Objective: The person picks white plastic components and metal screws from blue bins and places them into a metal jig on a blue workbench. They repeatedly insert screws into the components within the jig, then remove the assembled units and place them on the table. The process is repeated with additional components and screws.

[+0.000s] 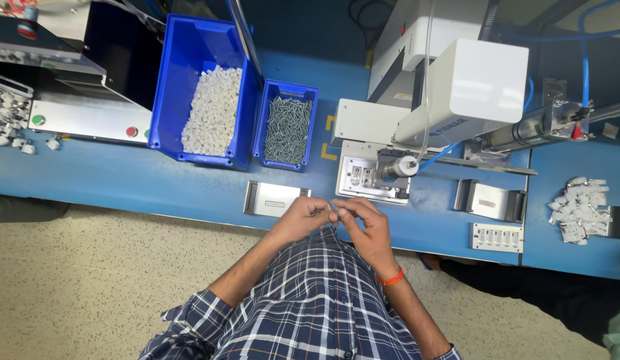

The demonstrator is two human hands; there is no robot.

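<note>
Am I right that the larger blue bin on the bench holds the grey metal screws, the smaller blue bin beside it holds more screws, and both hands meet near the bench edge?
Not quite: in the head view the larger blue bin holds small white parts. Only the smaller blue bin holds grey screws. The left hand and right hand do meet near the bench edge.

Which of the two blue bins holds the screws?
The smaller blue bin, on the right of the pair, holds dark metal screws; the larger blue bin beside it holds white plastic pieces.
</note>
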